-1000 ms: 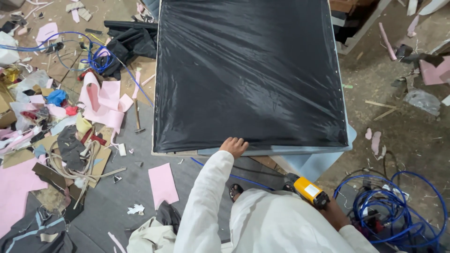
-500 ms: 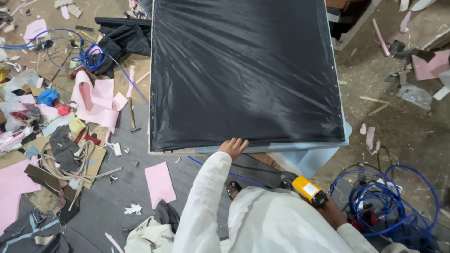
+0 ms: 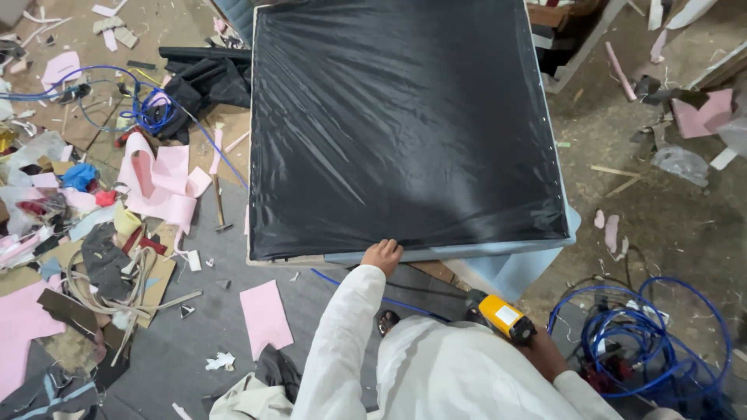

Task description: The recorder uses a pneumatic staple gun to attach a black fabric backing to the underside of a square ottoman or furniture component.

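Resting on the near edge of the black plastic-covered panel (image 3: 405, 124), the left hand (image 3: 382, 256) has its fingers curled over the rim. The right hand (image 3: 537, 350) is closed around a yellow tool (image 3: 506, 317), beside a coiled blue hose (image 3: 646, 342) on the floor.

At the frame's centre we see a glossy black plastic sheet (image 3: 401, 124) over a pale blue frame (image 3: 513, 264). Our sleeve (image 3: 338, 342) is white, the tool (image 3: 506, 317) yellow. Blue hose (image 3: 646, 342) coils lower right; pink scraps (image 3: 266, 315) lie left.

Upholstery workshop: fabric scraps (image 3: 159, 183), blue air hose (image 3: 646, 342), hammer (image 3: 219, 204) litter floor
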